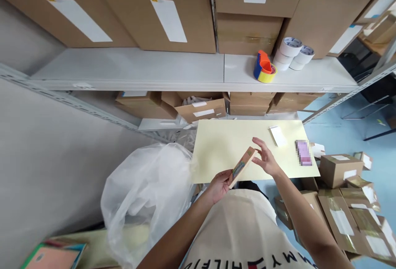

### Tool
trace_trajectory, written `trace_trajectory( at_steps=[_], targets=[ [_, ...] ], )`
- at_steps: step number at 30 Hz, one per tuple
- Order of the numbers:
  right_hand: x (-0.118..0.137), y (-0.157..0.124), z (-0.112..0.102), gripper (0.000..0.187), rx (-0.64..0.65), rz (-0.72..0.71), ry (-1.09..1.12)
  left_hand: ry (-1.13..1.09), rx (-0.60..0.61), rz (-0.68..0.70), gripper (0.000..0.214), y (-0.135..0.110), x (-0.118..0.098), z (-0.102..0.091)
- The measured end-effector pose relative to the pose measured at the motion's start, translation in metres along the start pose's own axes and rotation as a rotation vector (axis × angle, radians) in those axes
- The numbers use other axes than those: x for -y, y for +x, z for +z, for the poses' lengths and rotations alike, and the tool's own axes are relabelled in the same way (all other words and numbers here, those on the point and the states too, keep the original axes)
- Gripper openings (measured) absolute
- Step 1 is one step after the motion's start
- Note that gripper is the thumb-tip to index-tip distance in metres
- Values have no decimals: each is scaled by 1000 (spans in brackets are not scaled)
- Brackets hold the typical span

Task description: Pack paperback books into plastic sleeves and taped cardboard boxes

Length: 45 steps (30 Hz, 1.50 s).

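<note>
A small flat cardboard box with a coloured printed side is held over the near edge of a pale yellow table. My left hand grips its lower end. My right hand touches its upper end with thumb and fingertips, the other fingers spread. A white slip and a pink blurred item lie on the table to the right.
A white shelf behind holds a tape dispenser and white tape rolls under large cartons. A clear plastic bag bulges at left. Several small taped cartons pile on the floor at right.
</note>
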State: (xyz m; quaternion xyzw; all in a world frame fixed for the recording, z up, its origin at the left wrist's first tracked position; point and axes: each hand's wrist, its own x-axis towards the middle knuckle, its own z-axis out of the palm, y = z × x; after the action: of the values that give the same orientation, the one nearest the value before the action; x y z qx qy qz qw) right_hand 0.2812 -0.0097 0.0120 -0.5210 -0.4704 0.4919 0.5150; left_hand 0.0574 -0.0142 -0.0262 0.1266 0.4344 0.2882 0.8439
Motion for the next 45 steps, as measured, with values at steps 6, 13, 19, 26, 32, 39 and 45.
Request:
trace_trajectory(
  at_steps=[6,13,19,26,32,39,45],
  targets=[
    [-15,-4,15,37,37,256,281,122,49,-45,31,-3,-8,0],
    [-6,17,0,36,-84,262,163,186,27,261,72,-1,-33,-17],
    [3,45,-2,50,-120,265,93,534,-166,477,35,4,-39,-6],
    [4,53,4,52,-172,265,113,478,-194,484,25,3,-32,2],
    [-1,40,-2,45,-82,211,137,326,-143,430,37,0,-27,-2],
    [17,40,-6,27,16,-81,-83,83,85,100,43,-9,-26,-6],
    [38,44,6,35,179,34,-126,351,6,97,37,-12,-41,-9]
  ],
)
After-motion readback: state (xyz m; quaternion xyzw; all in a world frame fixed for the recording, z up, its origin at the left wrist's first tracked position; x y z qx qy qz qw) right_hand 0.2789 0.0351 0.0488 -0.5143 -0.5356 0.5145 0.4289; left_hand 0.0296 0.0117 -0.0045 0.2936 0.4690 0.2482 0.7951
